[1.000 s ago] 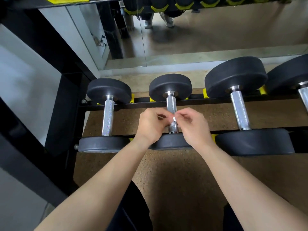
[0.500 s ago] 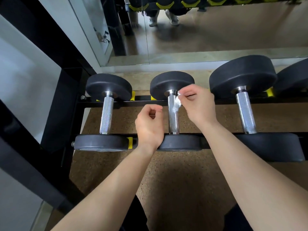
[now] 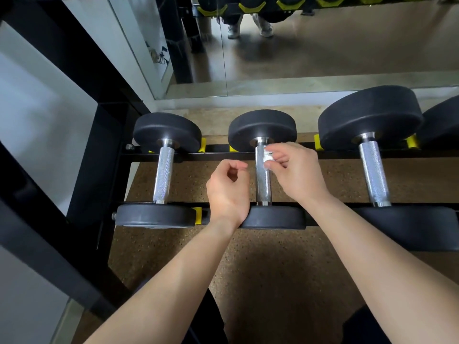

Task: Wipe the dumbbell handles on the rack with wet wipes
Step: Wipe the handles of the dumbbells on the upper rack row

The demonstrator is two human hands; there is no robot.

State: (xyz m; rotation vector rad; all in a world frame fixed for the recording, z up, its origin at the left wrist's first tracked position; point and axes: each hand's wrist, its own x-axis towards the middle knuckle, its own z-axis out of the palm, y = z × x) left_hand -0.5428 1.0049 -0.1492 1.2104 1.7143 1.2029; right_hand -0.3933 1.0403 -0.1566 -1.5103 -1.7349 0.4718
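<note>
Both forearms bare, reaching forward. Left hand (image 3: 227,192) curled in loose fist, apparently empty. Right hand (image 3: 295,170) farther forward, thumb and fingertips pinching small wet wipe (image 3: 268,155).

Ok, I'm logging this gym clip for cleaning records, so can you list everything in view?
dumbbells: four, the rightmost cut off; black heads, silver handles; side by side on the rack
rack: one; black rails; across the middle
saddles: several; yellow; on the rails beside the dumbbell heads
wet wipe: one; white; against the far end of the second handle from the left
floor: speckled brown; beneath the rack
mirror: one; behind the rack
shoes: one pair; light; reflected in the mirror
left hand: one; fingers curled, holding nothing; just left of that handle
right hand: one; pinches the wet wipe
</note>
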